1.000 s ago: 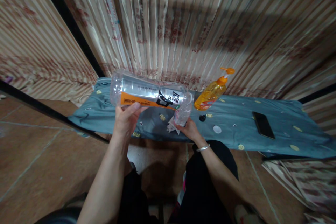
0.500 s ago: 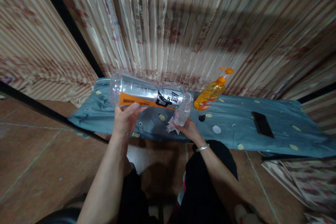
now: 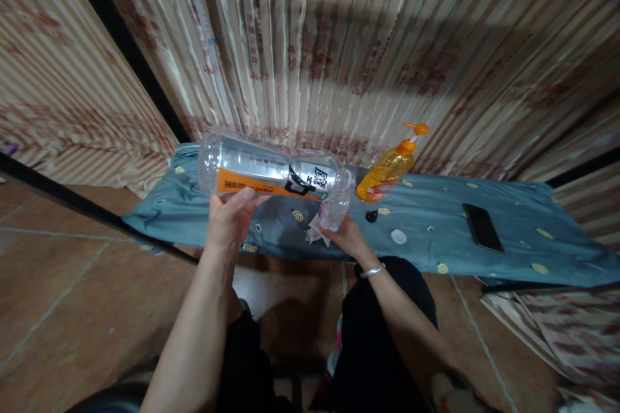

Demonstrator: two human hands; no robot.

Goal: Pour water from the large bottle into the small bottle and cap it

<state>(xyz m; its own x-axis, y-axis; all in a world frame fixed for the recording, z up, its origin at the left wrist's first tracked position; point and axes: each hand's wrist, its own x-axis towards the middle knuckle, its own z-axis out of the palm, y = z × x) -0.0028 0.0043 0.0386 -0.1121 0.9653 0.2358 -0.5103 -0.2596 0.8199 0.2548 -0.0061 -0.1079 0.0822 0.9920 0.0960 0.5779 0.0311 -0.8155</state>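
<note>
A large clear plastic bottle (image 3: 271,164) with a silver and orange label lies nearly level in the air, its neck pointing right. My left hand (image 3: 231,216) grips it from below near its base. My right hand (image 3: 346,237) is closed around a smaller clear plastic bottle (image 3: 334,208), which stands a little tilted under the large bottle's mouth. The two bottle mouths meet or overlap; I cannot tell whether they touch. A crumpled white tissue (image 3: 317,232) lies just left of my right hand.
On the teal cloth-covered bench (image 3: 436,219) stand or lie an orange pump bottle (image 3: 386,173), a black cap (image 3: 371,216), a white round lid (image 3: 398,236) and a black phone (image 3: 483,227). A striped curtain (image 3: 339,45) hangs behind, with a dark pole (image 3: 121,39) at the left.
Both hands keep their grips with the bottle mouths together. The whole scene shifts very slightly in the view; little else differs.
</note>
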